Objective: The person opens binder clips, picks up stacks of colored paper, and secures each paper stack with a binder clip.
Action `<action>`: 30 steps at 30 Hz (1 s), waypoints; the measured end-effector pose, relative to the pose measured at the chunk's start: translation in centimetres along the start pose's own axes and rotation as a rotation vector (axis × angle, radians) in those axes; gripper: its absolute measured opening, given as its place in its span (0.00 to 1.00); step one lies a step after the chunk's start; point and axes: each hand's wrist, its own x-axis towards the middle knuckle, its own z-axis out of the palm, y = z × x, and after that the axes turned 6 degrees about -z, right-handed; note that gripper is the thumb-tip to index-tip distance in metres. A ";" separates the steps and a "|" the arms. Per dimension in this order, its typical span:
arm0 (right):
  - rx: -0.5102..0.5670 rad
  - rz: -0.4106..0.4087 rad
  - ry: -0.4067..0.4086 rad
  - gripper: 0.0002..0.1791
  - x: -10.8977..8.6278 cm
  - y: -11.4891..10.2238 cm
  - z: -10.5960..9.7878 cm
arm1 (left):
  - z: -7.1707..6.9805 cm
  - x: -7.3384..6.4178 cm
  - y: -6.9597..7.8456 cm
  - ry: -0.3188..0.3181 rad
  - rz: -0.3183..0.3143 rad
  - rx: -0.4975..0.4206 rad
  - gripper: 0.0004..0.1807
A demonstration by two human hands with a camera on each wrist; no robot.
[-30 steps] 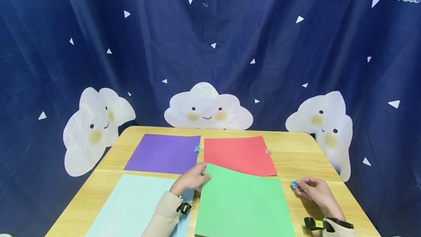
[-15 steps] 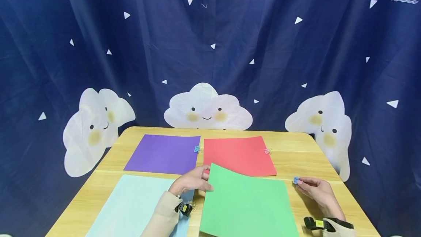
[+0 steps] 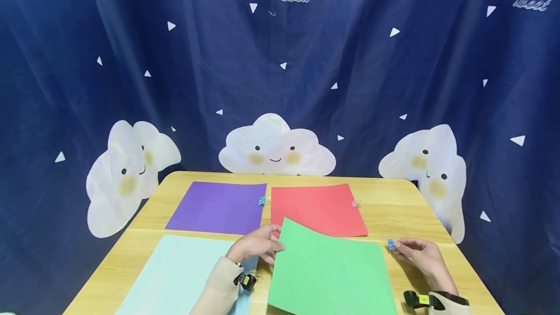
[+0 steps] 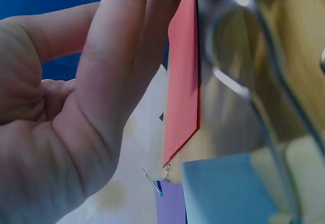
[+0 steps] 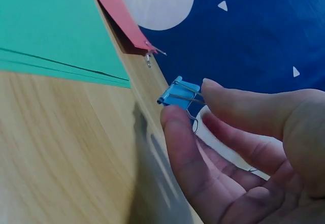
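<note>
My left hand (image 3: pixel 257 245) grips the left edge of a stack of green paper (image 3: pixel 330 276), thumb on top and fingers behind. That edge is raised off the table, its far left corner tilted up. The green paper does not show in the left wrist view, where the hand (image 4: pixel 86 82) fills the upper left. To the right of the paper, my right hand (image 3: pixel 422 256) pinches a blue binder clip (image 5: pixel 180 93) between thumb and fingertip, apart from the paper. In the right wrist view the clip's wire handles point toward the palm.
Purple paper (image 3: pixel 218 208) with a blue clip (image 3: pixel 262 201) lies at the back left. Beside it is red paper (image 3: pixel 317 208) with a pink clip (image 3: pixel 355 203). Light blue paper (image 3: pixel 175 271) lies front left; a wire clip handle (image 4: pixel 269 56) looms near the left wrist camera.
The green paper has shifted to the right, its near left corner lifting more. My left hand has followed slightly rightward. My right hand with the binder clip has hardly moved.
</note>
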 end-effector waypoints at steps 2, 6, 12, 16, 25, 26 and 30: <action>0.017 -0.002 0.000 0.23 0.0 0.0 0.1 | 0.0 -0.1 -0.1 -0.022 -0.001 -0.017 0.47; 0.028 -0.014 0.004 0.24 -0.1 0.0 0.2 | -0.1 -0.3 -0.4 -0.071 -0.005 -0.046 0.52; 0.114 -0.035 0.001 0.07 -0.5 -0.1 0.0 | -0.1 -0.6 -0.9 -0.069 0.004 -0.069 0.48; 0.195 -0.051 -0.032 0.10 -0.7 0.0 -0.1 | 0.1 -1.0 -1.3 -0.063 0.009 -0.079 0.44; 0.227 -0.046 -0.014 0.09 -0.9 0.0 -0.3 | 0.8 -1.7 -1.1 -0.023 0.024 -0.038 0.39; 0.222 -0.051 -0.005 0.09 -0.9 0.0 -0.3 | 0.8 -1.7 -1.1 -0.017 0.028 -0.040 0.39; 0.211 -0.055 -0.002 0.09 -0.8 -0.2 -0.3 | 0.8 -1.9 -0.8 -0.014 0.044 -0.041 0.39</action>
